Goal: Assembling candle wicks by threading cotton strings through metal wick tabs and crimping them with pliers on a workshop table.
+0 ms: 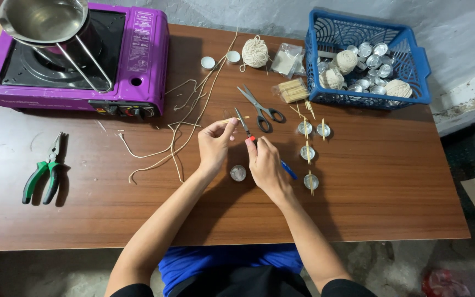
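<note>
Left grip [216, 144] on wooden stick [234, 119], above tin cup [238, 173].

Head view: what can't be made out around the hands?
- Head view: the right hand covers most of the blue-handled tool; its kind is unclear.
- The thin wooden stick in the left hand is too small to show detail.
- The small round metal cup lies between the wrists; contents unclear.

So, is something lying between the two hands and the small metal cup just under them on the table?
Nothing visible does. The small metal cup sits on bare table in the gap between the left hand and the right hand. The scissors lie farther away, beyond the hands.
</note>
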